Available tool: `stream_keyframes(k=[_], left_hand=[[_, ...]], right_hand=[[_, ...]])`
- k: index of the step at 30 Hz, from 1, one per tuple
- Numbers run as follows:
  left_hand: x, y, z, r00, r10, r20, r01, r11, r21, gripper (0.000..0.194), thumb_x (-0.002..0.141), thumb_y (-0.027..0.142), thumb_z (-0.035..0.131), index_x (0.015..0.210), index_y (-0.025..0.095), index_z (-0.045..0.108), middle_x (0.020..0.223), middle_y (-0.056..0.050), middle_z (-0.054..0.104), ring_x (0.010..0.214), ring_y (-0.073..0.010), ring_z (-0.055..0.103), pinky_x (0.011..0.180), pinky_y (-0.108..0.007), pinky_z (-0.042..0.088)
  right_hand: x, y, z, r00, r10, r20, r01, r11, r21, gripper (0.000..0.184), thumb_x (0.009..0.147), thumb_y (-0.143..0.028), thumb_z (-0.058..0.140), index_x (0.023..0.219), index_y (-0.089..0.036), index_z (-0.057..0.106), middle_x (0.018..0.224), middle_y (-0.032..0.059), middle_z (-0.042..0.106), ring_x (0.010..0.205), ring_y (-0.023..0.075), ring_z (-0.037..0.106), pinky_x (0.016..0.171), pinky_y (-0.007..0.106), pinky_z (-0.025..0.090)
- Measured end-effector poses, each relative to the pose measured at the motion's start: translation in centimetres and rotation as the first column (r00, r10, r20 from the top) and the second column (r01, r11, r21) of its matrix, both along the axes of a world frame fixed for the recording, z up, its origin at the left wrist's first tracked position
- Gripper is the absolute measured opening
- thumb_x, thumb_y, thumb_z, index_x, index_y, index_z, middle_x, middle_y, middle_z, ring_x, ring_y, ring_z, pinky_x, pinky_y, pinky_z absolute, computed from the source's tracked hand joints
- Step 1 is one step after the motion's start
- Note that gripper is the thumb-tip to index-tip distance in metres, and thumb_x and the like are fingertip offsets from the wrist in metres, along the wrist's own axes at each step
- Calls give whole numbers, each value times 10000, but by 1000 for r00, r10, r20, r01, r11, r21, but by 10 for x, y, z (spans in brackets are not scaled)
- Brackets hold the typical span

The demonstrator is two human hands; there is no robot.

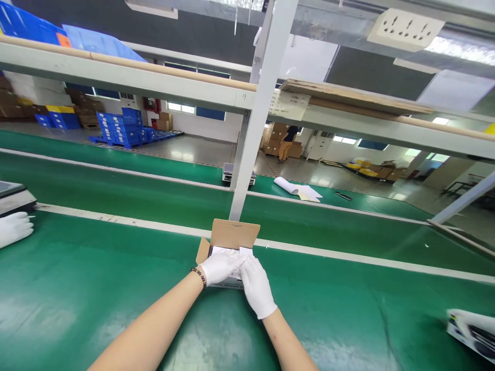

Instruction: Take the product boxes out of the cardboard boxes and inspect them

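A small open carton point(235, 234) stands in front of me on the green work surface, its brown lid raised and a side flap point(203, 251) folded out on the left. White paper point(246, 251) shows inside it. My left hand point(221, 267), in a white glove with a beaded bracelet at the wrist, lies over the paper with its fingers stretched out. From the right, my right hand point(256, 286), also gloved, reaches over the box edge with fingers extended and touching the paper. The fingertips of both hands meet and hide most of the contents. Printed lettering shows on the front wall.
At the left edge another person's gloved hand point(15, 228) is beside a grey device point(15, 198). A blurred box point(472, 332) sits at the lower right. A metal post point(255, 129) rises behind the carton. Papers point(305, 191) lie on the far belt.
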State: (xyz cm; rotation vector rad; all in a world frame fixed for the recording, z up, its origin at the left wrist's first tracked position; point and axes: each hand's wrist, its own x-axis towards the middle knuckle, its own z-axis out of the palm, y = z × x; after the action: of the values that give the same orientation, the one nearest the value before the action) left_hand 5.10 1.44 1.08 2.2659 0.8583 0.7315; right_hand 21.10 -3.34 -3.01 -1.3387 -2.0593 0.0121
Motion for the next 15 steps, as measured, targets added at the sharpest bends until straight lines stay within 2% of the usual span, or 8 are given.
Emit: stream_keyframes(k=[2, 4, 7, 9, 11, 12, 13, 15], left_hand=[[0, -5, 2, 997, 35, -67, -30, 996, 80, 477, 973, 474, 277, 1060, 236, 681, 1081, -70, 700, 1048, -244, 617, 1022, -437, 417], [-4, -14, 1, 987, 132, -89, -105, 961, 256, 478, 977, 441, 270, 1025, 209, 686, 1077, -92, 690, 1097, -261, 589, 1067, -484, 360], [-21, -29, -11, 954, 300, 24, -272, 826, 494, 459, 966, 448, 300, 1225, 207, 593, 1291, -105, 590, 1306, -304, 428, 1151, -558, 185], [-38, -35, -23, 867, 464, 182, -489, 717, 497, 508, 963, 458, 309, 1395, 219, 425, 1420, -104, 479, 1392, -312, 310, 1166, -577, 119], [-52, -35, -33, 736, 613, 287, -676, 647, 354, 552, 975, 441, 277, 1485, 233, 240, 1494, -104, 380, 1420, -287, 269, 1170, -545, 165], [-56, -34, -35, 710, 643, 287, -704, 654, 278, 561, 983, 426, 250, 1502, 232, 164, 1517, -110, 339, 1420, -269, 276, 1163, -514, 218], [-57, -33, -36, 731, 632, 258, -682, 694, 230, 568, 988, 418, 228, 1509, 226, 111, 1534, -118, 303, 1417, -253, 287, 1149, -480, 267], [-51, -30, -29, 852, 499, 157, -523, 815, 250, 583, 983, 443, 238, 1502, 203, 123, 1539, -144, 274, 1409, -260, 299, 1121, -454, 317]], right_hand=[[-1, 0, 3, 1000, 1, 25, -1, 1000, -4, 387, 964, -228, 307, 1128, -206, 657, 1189, 75, 665, 1102, 200, 590, 1016, 418, 430], [-2, -1, 5, 999, -4, 47, 3, 1000, 18, 392, 964, -227, 306, 1163, -204, 642, 1187, 79, 664, 1099, 201, 589, 996, 407, 440], [-3, 0, 4, 996, -32, 81, 28, 998, 50, 399, 963, -232, 303, 1188, -212, 633, 1183, 79, 667, 1103, 211, 591, 988, 415, 448], [-2, 1, 0, 995, -48, 92, 43, 997, 64, 404, 964, -233, 301, 1182, -209, 639, 1188, 80, 666, 1113, 221, 590, 995, 426, 447], [-1, 2, -4, 994, -50, 92, 43, 996, 78, 404, 961, -232, 310, 1192, -196, 639, 1207, 86, 658, 1134, 234, 581, 1007, 440, 444], [-1, 3, -6, 995, -45, 86, 37, 996, 84, 401, 959, -232, 319, 1197, -194, 639, 1210, 87, 656, 1140, 239, 578, 1011, 445, 442], [-1, 4, -7, 997, -38, 74, 31, 995, 90, 397, 956, -233, 328, 1199, -195, 639, 1207, 86, 657, 1142, 241, 576, 1015, 447, 442], [-1, 5, -6, 999, -27, 39, 23, 996, 91, 388, 953, -233, 341, 1200, -209, 639, 1182, 77, 666, 1120, 234, 583, 1012, 440, 449]])
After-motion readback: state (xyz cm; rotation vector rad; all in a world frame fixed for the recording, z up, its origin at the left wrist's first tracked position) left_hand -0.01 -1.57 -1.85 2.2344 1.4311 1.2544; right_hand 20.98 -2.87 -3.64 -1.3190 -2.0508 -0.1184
